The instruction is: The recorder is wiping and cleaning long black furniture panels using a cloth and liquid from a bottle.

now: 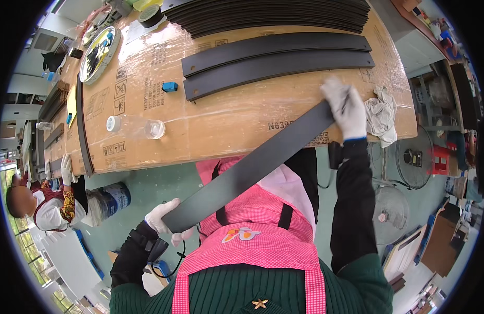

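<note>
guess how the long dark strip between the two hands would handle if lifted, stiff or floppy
The dark strip is probably fairly stiff, as it runs from the left hand to the right hand with no obvious sag. Being long and narrow, it could swing if held by one end. Its smooth-looking face may be somewhat slippery.

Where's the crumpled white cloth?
In the head view, the crumpled white cloth is over on the right, at the near right corner of the brown table, just to the right of the person's gloved right hand.
</note>
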A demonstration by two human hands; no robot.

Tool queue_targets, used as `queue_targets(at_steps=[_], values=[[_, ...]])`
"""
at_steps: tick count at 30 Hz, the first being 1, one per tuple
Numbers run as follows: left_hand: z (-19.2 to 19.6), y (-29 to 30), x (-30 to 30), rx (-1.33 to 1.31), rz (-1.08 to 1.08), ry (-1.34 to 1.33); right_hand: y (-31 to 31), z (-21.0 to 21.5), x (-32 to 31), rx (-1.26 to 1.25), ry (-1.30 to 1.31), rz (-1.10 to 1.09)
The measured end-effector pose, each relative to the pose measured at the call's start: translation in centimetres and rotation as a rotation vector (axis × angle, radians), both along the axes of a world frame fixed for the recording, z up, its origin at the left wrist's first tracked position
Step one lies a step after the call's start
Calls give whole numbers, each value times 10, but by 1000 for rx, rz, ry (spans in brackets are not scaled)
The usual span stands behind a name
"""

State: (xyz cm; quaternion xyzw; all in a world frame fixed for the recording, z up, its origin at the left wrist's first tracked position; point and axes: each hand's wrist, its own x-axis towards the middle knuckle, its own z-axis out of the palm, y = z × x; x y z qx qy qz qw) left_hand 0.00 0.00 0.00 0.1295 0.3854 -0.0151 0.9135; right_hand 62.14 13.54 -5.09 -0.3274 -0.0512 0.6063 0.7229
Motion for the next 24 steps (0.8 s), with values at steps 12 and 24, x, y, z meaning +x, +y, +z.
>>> queue_targets(at_steps=[12, 24], values=[[-15, -4, -37, -46, 129, 51, 54, -40, 151, -279, -1004, -197], [-19, -7, -21, -183, 138, -26, -64, 2, 92, -550, -2388, -244]])
